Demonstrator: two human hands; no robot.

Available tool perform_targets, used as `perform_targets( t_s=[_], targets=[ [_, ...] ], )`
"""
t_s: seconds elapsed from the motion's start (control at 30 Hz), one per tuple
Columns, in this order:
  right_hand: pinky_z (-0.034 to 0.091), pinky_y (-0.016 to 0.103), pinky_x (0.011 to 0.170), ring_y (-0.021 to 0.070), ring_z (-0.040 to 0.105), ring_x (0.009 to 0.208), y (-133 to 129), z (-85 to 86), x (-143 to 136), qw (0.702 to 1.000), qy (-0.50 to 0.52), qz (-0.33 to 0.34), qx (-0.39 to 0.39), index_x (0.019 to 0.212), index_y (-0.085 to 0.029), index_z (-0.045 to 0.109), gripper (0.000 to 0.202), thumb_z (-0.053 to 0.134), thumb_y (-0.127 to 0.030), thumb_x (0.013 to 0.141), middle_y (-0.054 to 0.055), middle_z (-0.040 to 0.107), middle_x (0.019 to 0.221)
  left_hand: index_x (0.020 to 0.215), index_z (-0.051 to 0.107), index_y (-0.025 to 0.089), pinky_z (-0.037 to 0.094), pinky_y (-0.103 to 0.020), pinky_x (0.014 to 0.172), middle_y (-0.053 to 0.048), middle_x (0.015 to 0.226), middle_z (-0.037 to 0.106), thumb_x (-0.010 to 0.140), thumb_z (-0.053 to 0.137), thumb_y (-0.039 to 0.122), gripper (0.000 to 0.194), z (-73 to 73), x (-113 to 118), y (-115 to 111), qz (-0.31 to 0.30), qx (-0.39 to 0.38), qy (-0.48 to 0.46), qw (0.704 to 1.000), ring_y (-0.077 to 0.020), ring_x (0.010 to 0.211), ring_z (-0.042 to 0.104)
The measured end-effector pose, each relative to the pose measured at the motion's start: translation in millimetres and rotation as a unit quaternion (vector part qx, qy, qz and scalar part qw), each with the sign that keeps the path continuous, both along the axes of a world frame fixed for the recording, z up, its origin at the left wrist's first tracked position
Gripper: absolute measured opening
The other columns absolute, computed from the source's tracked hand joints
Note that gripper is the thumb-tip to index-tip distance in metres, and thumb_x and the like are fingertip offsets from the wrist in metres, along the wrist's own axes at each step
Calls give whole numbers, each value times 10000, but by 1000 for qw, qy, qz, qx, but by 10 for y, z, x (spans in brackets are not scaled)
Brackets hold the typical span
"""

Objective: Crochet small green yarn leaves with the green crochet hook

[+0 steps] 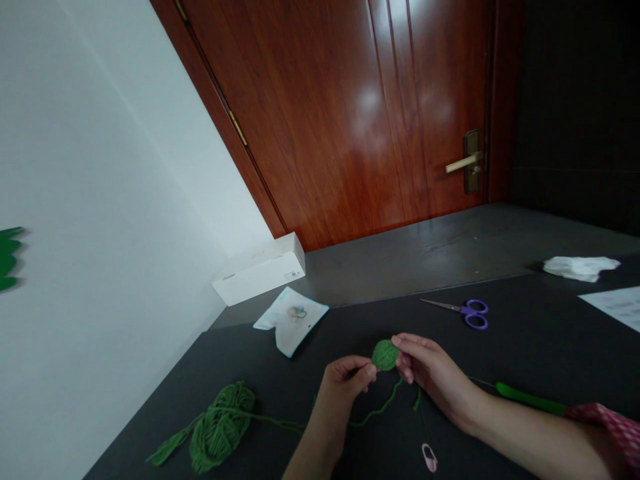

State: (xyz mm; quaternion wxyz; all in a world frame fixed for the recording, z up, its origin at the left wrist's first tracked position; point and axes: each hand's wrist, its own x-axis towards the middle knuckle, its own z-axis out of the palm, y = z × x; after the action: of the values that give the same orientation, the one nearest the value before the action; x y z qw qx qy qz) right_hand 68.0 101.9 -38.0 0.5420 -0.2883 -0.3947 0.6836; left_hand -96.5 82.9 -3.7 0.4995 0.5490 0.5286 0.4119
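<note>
A small round green crocheted piece is held up between both hands above the dark table. My left hand pinches its left edge between thumb and fingertips. On the other side, my right hand grips the right edge, thumb on top and fingers below. Green yarn hangs from the piece and runs left behind my left wrist to a loose yarn skein. A short yarn end dangles below my right hand. Near it lies a pink stitch marker.
Purple-handled scissors lie beyond my right hand. A green-handled tool is partly behind my right forearm. Further off are a white packet, a white box, crumpled tissue and a paper sheet.
</note>
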Motion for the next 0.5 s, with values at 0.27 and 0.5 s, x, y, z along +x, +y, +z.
perform_targets(
  t_s=[0.27,0.5],
  targets=[
    [376,219,467,77,454,451,17,20,9,1000,15,-10,-2,672,-145,582,340,583,-411,884,-55,533,565,634,712,146,347,-265,617,-14,615,601,683,710,336,197,0,1,-6,18,-12,-25,999,-139,600,447],
    [504,241,517,97,587,565,47,-60,32,1000,8,24,-16,899,-130,614,161,562,-280,923,-14,630,770,672,730,151,348,-263,633,-7,626,603,666,736,321,170,7,-1,-15,15,-22,-48,999,-139,619,451]
  ],
)
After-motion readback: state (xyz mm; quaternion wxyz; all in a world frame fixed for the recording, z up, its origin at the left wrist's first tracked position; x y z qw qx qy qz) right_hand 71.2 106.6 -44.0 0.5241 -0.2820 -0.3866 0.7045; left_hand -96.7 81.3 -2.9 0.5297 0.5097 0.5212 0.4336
